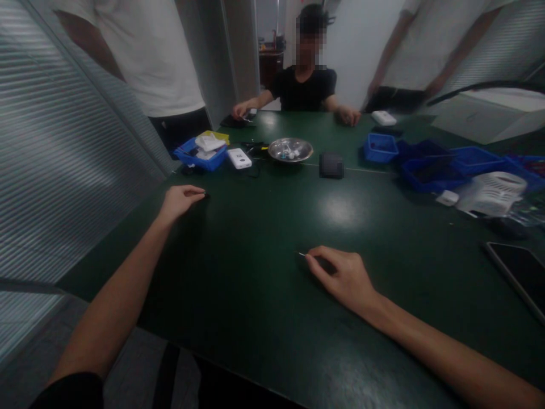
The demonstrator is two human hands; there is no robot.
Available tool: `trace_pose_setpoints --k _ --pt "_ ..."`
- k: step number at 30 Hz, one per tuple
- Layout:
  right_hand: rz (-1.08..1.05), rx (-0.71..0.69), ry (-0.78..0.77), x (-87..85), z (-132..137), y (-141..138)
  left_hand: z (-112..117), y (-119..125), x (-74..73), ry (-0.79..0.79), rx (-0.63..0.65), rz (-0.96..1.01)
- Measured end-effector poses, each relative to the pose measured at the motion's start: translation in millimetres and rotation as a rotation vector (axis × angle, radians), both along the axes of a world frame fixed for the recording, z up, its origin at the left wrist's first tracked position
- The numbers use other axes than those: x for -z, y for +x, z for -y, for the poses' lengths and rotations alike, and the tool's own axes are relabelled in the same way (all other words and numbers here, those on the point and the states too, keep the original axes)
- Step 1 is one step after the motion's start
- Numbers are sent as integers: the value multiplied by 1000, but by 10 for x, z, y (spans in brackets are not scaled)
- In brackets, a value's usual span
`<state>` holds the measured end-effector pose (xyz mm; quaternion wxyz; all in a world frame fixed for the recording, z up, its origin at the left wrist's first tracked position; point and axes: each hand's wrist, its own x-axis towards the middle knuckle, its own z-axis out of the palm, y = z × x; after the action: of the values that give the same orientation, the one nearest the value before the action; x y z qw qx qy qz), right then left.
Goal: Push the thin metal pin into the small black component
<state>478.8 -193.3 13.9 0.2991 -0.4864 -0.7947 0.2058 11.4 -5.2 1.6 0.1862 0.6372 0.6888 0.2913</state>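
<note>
My left hand (181, 203) is at the left of the dark green table (251, 227), its thumb and fingertips pinched together. Something small and dark shows at those fingertips, too small to make out. Nearer to me, right of the middle, my right hand (343, 275) is closed in a pinch. A short, thin, pale piece (302, 254) sticks out to the left from between its thumb and forefinger; its kind cannot be told. Both hands are low over the table and well apart. Beyond them stands a round metal dish (276, 152) with several small white pieces in it.
Blue bins (381, 149) and a white plastic part (494, 193) stand at the right, a phone (522, 272) nearer. A filled blue tray (204, 162) and white power bank (239, 159) are back left. Across sits a person (309, 88), hands on the table; two others stand.
</note>
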Motion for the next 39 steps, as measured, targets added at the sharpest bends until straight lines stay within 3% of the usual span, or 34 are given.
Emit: trace_pose_setpoints --k 12,21,24,31,39 --pt "21 -7 -1 -15 -10 4 -83 48 -3 -75 -128 284" --pt "23 -6 1 -11 -11 -1 -108 157 14 1 -175 295" --pt "17 -5 -1 -4 -8 -3 -94 146 5 9 -129 143" --pt "21 -11 -2 -19 -3 -7 127 336 -58 164 25 -459" --pt "23 -19 -3 -22 6 3 339 668 -14 160 53 -718"
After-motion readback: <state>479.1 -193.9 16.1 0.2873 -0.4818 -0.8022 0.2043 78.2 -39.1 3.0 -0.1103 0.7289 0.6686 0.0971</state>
